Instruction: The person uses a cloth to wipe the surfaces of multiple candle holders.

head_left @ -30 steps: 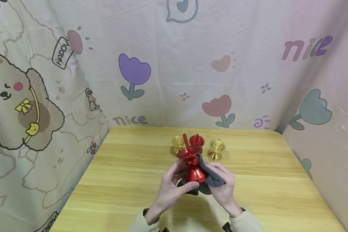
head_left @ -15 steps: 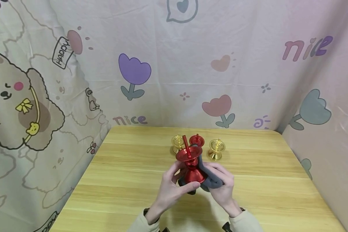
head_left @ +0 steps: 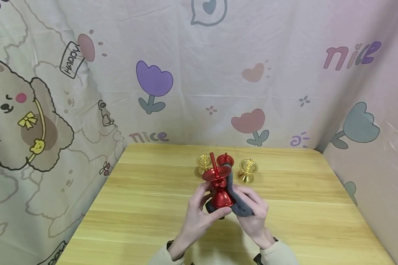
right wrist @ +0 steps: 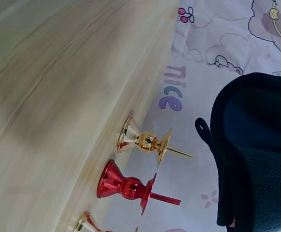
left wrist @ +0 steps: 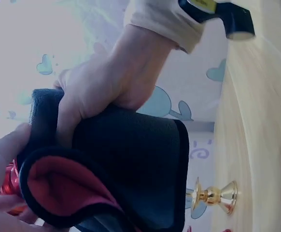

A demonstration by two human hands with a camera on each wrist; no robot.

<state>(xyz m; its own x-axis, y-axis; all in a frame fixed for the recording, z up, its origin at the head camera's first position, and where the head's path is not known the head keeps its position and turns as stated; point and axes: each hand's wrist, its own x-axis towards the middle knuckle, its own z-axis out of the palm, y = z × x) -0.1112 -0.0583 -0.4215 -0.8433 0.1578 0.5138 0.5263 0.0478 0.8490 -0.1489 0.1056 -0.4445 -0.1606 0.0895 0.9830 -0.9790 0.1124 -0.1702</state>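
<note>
A shiny red candle holder (head_left: 221, 198), with a wide dish and a thin spike on top, is held up over the table, tilted a little to the left. My left hand (head_left: 199, 213) grips it near its flared base, thumb across the front. On the other side my right hand (head_left: 253, 209) holds a dark grey cloth (head_left: 237, 200) against the candle holder's right side. In the left wrist view the cloth (left wrist: 135, 164) hangs in a fold with a pinkish-red inner side. The right wrist view shows the cloth (right wrist: 266, 179) at its right edge, with a small loop.
Behind the hands stand a gold candle holder (head_left: 203, 162), a second red one (head_left: 226, 159) partly hidden, and another gold one (head_left: 247, 171) at right. They rest on the wooden table (head_left: 146, 191). A printed fabric backdrop (head_left: 199, 73) rises behind the table.
The cloth's upper edge has come up beside the red candle holder's dish, and its lower folds hang less below the hands. The candle holder has shifted only slightly.
</note>
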